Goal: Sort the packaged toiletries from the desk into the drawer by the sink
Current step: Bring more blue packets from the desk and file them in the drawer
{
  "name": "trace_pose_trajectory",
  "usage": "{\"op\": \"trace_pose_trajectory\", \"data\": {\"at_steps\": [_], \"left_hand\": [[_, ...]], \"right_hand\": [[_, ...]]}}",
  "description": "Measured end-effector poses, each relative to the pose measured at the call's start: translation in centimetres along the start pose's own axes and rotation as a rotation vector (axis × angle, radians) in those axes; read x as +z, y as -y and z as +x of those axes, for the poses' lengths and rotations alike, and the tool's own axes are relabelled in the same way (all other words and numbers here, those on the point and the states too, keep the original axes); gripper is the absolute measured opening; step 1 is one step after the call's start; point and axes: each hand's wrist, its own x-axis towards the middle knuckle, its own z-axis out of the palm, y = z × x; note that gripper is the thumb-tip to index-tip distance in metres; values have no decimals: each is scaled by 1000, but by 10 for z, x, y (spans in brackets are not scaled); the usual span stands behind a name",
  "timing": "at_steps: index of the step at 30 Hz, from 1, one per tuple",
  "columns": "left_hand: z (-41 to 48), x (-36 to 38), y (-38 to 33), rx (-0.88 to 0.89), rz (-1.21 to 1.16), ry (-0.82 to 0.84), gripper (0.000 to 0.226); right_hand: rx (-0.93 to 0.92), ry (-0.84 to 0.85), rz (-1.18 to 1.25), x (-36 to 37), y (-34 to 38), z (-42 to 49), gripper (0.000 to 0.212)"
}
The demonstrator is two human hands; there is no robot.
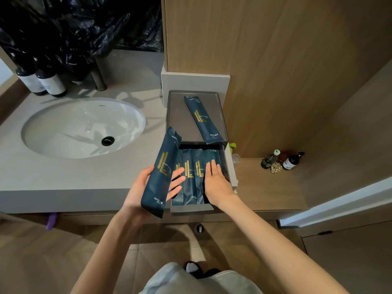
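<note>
Navy dental-kit packet (160, 172) gripped in left hand (148, 185), long axis near-upright; right hand (216, 181) flat on drawer packets (191, 179).

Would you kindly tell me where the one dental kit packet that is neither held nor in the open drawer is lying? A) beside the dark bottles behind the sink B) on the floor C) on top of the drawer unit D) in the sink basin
C: one dental kit packet lies slantwise on top of the drawer unit, above the open drawer where other packets sit; the left hand holds another.
</note>
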Motion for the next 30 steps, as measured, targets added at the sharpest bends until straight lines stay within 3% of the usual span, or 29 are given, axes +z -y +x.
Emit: {"op": "trace_pose_trajectory", "data": {"at_steps": [6, 8, 10, 12, 16, 23, 30], "left_hand": [[-3, -4, -3, 10, -9, 25, 58], [-3, -3, -4, 13, -11, 49, 71], [-5, -2, -5, 17, -22, 83, 96], [-5, -1, -5, 15, -17, 116, 102], [-7, 6, -3, -13, -9, 164, 97], [-11, 19, 7, -126, 127, 193, 75], [-15, 23, 13, -91, 312, 86, 47]], "right_hand": [[-20, 65, 8, -11, -3, 4, 68], [-45, 63, 90, -24, -3, 1, 57], [-88, -102, 231, -39, -2, -8, 46], [-104, -260, 468, -55, 2, -20, 38], [-79, -187, 1001, -76, 14, -37, 38], [5, -84, 1615, -81, 20, -23, 57], [34, -127, 1718, -86, 13, -24, 53]]}}
